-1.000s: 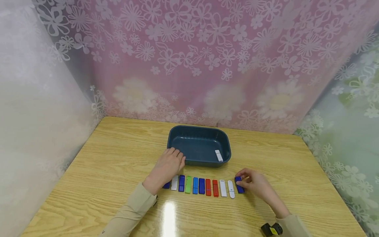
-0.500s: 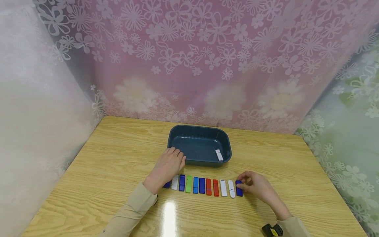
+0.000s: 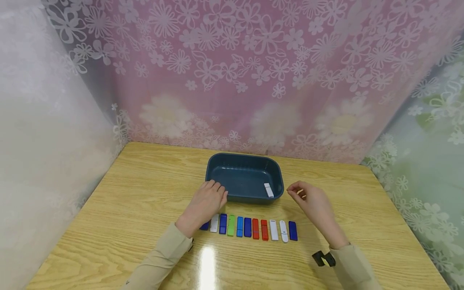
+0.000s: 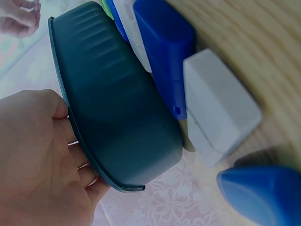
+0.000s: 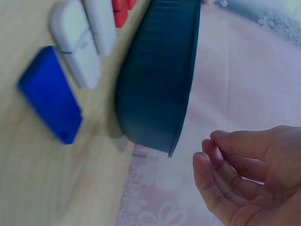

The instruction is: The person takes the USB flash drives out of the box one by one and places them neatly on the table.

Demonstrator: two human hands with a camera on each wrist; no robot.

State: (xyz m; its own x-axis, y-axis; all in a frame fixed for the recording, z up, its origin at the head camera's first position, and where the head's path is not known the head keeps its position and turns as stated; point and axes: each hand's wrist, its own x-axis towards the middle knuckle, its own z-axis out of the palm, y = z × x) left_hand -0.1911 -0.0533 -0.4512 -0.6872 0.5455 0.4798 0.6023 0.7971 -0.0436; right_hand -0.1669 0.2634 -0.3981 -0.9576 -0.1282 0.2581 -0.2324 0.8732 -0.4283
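At the near left corner of a dark teal plastic basin (image 3: pixel 243 199), my left hand (image 3: pixel 204 204) grips the rim. The left wrist view shows its fingers (image 4: pixel 77 153) hooked over the edge. My right hand (image 3: pixel 316 204) hovers just right of the basin, holding nothing, its fingers loosely bent. A white USB stick (image 3: pixel 268 190) lies in the basin's right end. In front of the basin runs a row of USB sticks: a dark blue one (image 3: pixel 293 230) at the right end, then white (image 3: pixel 283 231), red (image 3: pixel 264 230), light blue (image 3: pixel 239 226) and green (image 3: pixel 230 225) ones among others.
The wooden table (image 3: pixel 145 177) extends on both sides of the basin and in front of the row. A pink flowered curtain (image 3: pixel 232 80) hangs behind the table, with pale curtains at the left (image 3: pixel 47 121) and right (image 3: pixel 427 181).
My right hand has straightened the dark blue USB stick at the row's right end, let go of it, and moved up beside the basin. My left hand has stayed on the rim.
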